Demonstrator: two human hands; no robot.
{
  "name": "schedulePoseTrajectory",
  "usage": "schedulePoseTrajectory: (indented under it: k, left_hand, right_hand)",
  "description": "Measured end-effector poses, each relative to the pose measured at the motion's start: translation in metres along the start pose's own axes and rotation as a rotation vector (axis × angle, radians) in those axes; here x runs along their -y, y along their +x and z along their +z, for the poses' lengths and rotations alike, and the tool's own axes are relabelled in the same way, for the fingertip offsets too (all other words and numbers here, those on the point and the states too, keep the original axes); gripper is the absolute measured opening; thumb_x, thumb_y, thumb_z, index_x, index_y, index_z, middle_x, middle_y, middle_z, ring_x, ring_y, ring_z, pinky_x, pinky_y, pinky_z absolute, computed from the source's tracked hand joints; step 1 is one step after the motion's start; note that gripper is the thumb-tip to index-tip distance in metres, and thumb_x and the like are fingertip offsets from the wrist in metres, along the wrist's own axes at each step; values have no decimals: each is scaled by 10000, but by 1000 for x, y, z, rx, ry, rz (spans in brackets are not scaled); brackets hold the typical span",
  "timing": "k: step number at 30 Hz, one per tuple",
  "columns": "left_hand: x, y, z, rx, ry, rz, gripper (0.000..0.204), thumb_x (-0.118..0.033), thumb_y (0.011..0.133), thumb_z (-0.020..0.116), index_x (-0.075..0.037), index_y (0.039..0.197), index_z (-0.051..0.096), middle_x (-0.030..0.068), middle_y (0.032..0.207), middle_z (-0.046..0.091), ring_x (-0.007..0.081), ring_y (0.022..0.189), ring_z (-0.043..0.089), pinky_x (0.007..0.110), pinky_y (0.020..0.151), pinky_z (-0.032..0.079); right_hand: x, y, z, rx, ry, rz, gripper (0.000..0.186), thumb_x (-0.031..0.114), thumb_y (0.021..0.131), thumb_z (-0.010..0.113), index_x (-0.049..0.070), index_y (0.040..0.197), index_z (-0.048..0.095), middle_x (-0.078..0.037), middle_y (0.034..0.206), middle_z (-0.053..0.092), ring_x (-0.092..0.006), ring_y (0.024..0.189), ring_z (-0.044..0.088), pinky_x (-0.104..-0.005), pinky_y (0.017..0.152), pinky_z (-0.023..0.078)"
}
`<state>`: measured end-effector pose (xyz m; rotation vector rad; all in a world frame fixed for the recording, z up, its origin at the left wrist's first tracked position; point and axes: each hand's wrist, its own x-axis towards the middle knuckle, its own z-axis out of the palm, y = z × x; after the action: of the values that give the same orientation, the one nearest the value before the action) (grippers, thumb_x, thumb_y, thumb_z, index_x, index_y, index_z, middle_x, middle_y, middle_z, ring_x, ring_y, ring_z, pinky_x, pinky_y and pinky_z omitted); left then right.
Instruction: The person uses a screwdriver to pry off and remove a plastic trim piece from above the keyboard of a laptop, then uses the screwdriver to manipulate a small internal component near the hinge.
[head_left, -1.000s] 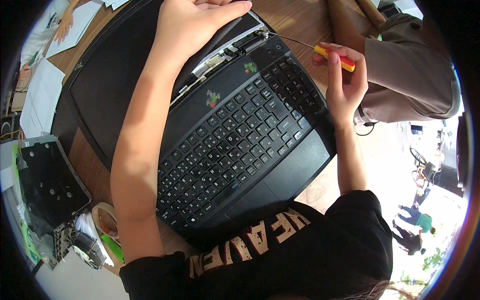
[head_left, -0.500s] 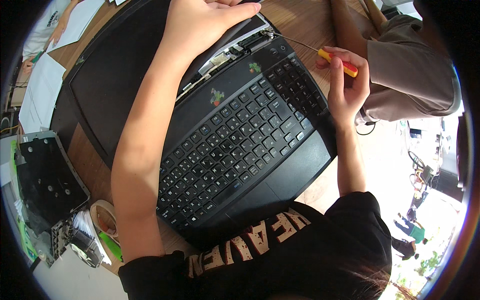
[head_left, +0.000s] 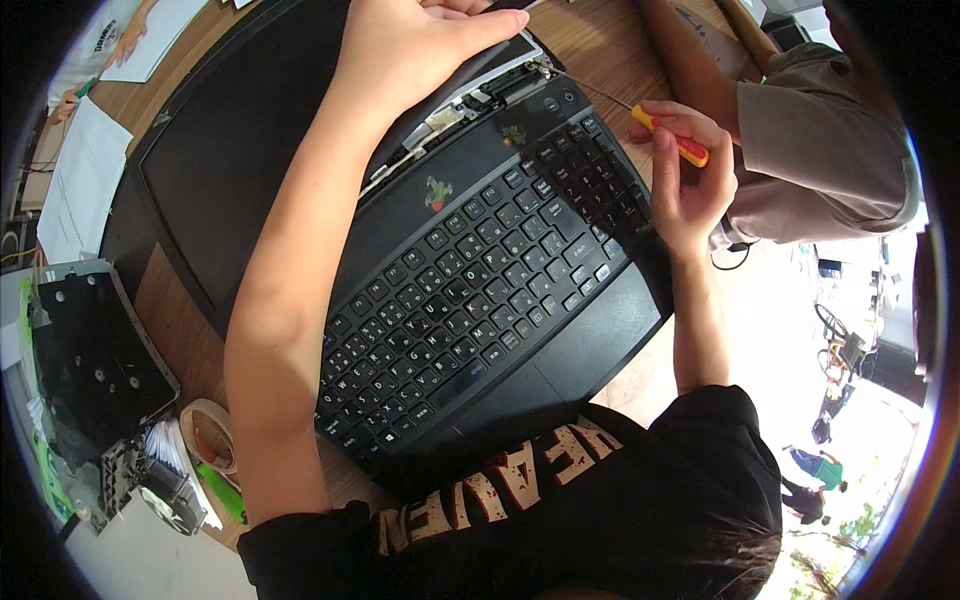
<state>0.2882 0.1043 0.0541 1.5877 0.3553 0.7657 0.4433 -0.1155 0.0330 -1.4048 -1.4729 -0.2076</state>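
Observation:
A black laptop (head_left: 590, 315) lies opened out, its keyboard toward me and its dark screen frame (head_left: 230, 140) leaning away. Along the hinge side, metal parts and thin cables (head_left: 440, 122) are exposed. At the upper edge my left hand (head_left: 415, 45) has its fingers curled at a loosened black bezel strip, thumb stretched along it; the fingertips are partly cut off by the picture's edge. My right hand (head_left: 695, 175) grips a yellow and red screwdriver (head_left: 690, 150). Its thin shaft reaches left, the tip meeting the exposed hinge (head_left: 541, 68) at the laptop's far right corner.
On the left lies a black panel with a metal rim (head_left: 95, 360), beside a roll of tape (head_left: 205, 435) and a small fan part (head_left: 170, 495). Paper sheets (head_left: 85, 180) rest farther back. A seated person's arm and leg (head_left: 820, 150) are close on the right.
The screwdriver's handle has shifted slightly left and down with my right hand, while its tip stays at the hinge. My left hand has moved a little to the right.

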Motion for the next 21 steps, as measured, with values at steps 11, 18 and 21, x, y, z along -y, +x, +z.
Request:
schedulePoseTrajectory:
  k: [11, 18, 21]
  left_hand:
    - [1, -1, 1, -16, 84, 1, 215, -49, 822, 789, 68, 993, 728, 73, 854, 722, 77, 719, 654, 214, 652, 533]
    - [6, -9, 11, -34, 357, 62, 316, -80, 758, 809, 18, 1044, 715, 86, 809, 700, 87, 667, 626, 247, 627, 521]
    - [19, -10, 14, -4, 389, 198, 354, -60, 750, 770, -6, 1089, 684, 128, 855, 686, 156, 691, 654, 285, 643, 529]
  right_hand:
    - [1, -2, 0, -5, -34, 2, 119, -75, 920, 635, -45, 1013, 567, -185, 1056, 707, -180, 837, 727, -267, 754, 578]
    - [3, -4, -1, 21, -95, -40, 126, -77, 903, 656, -38, 1000, 586, -173, 1051, 709, -188, 823, 727, -276, 751, 574]
    - [3, -2, -2, 30, -93, -55, 129, -78, 900, 658, -40, 1004, 591, -169, 1042, 705, -188, 822, 727, -275, 752, 573]
